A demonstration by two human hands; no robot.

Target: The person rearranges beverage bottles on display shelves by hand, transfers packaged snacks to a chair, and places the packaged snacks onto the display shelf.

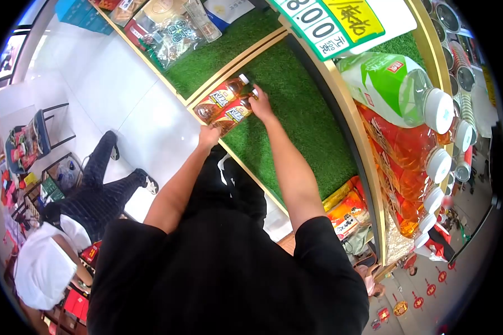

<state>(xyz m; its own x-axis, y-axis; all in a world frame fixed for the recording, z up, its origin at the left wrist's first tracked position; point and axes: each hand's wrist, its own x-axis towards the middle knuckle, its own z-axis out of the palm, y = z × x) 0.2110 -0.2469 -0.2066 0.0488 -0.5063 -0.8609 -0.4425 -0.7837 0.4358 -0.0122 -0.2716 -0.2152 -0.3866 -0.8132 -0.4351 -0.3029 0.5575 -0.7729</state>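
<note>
Two brown tea bottles (224,104) with orange labels lie side by side at the wooden front edge of a shelf covered in green artificial turf (304,120). My left hand (209,135) grips their bottom ends at the shelf edge. My right hand (261,104) holds the cap ends over the turf. Both arms reach out from black short sleeves.
Large tea bottles with white caps (413,167) fill the upper shelf at right, under a price sign (330,22). Packaged snacks (167,30) lie on the neighbouring turf shelf. A person in white and black (67,229) crouches on the white floor at left beside boxes of goods.
</note>
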